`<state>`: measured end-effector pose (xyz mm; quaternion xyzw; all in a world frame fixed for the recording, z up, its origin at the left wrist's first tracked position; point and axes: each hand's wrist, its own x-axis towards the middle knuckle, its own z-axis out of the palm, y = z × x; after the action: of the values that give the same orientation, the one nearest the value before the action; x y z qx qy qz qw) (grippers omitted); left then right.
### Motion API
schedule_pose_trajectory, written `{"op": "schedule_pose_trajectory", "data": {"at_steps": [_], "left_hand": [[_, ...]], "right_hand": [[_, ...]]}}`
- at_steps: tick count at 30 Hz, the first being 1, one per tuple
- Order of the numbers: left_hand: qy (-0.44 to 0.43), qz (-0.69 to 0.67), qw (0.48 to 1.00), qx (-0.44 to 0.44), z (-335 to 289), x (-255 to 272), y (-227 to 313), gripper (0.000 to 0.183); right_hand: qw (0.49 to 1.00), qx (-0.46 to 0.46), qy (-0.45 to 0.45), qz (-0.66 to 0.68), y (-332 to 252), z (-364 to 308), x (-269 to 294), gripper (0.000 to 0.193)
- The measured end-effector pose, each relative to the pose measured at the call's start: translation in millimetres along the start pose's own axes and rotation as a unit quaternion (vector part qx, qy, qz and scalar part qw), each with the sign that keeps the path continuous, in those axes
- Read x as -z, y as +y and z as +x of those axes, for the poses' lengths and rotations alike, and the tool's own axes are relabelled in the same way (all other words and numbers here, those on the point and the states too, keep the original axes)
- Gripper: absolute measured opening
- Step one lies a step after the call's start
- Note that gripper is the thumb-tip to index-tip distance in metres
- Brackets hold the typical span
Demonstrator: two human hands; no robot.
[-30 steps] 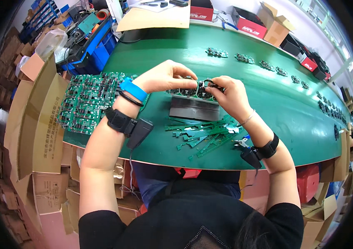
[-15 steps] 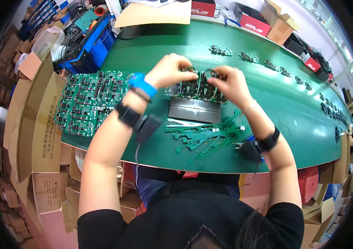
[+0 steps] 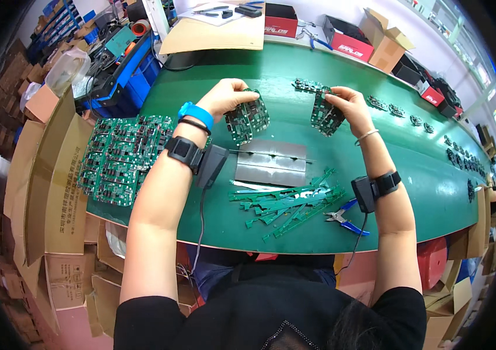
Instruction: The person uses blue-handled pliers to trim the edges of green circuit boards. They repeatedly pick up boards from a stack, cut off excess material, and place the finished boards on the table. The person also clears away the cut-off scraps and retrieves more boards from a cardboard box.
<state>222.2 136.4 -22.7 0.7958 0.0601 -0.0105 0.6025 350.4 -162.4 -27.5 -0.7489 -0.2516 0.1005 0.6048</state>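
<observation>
My left hand pinches the top edge of a green circuit board panel packed with dark components, held tilted above the bench. Off to the right, my right hand grips a narrower circuit board by its upper end, apart from the left one. Between and below both hands lies a grey metal block with a thin dark strip across it. Green offcut strips are heaped just in front of the block. Blue-handled cutters rest beside that heap, under my right forearm.
Joined circuit boards cover the bench's left part, beside an open cardboard box. Single boards run in a row along the right side of the green bench. Red and black boxes line the back edge.
The boards that were together above the block are now in two separate pieces. My right hand has moved right with one, my left hand slightly left with the other; more of the block shows.
</observation>
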Motion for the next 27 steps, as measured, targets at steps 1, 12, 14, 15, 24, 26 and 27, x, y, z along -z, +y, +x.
{"op": "schedule_pose_trajectory", "data": {"at_steps": [1,12,14,15,24,26,27], "left_hand": [[-0.003,-0.034,0.999,-0.008,-3.1,-1.6,3.4,0.023],[-0.207,-0.299,0.930,0.048,-45.7,-43.0,14.5,0.042],[-0.153,-0.275,0.949,-0.006,-51.6,-51.6,21.5,0.039],[-0.126,-0.261,0.956,-0.033,-56.0,-54.7,25.5,0.038],[0.022,-0.366,0.928,-0.074,-56.5,-17.7,16.1,0.025],[0.036,-0.349,0.933,-0.081,-52.4,-9.6,16.3,0.025],[0.038,-0.342,0.935,-0.083,-49.9,-7.5,16.5,0.025]], "right_hand": [[1.000,0.008,-0.018,0.005,-13.4,-2.7,-0.3,0.030],[0.939,0.139,-0.279,-0.147,-100.1,4.4,-69.7,0.035],[0.912,0.181,-0.295,-0.221,-112.9,1.7,-84.8,0.033],[0.896,0.202,-0.301,-0.257,-119.6,1.0,-91.7,0.032],[0.983,0.049,-0.135,-0.118,-96.3,3.6,-82.4,0.040],[0.983,-0.014,-0.184,-0.023,-88.5,-1.7,-88.7,0.047],[0.981,-0.020,-0.189,0.026,-88.2,-3.8,-94.2,0.032]]}}
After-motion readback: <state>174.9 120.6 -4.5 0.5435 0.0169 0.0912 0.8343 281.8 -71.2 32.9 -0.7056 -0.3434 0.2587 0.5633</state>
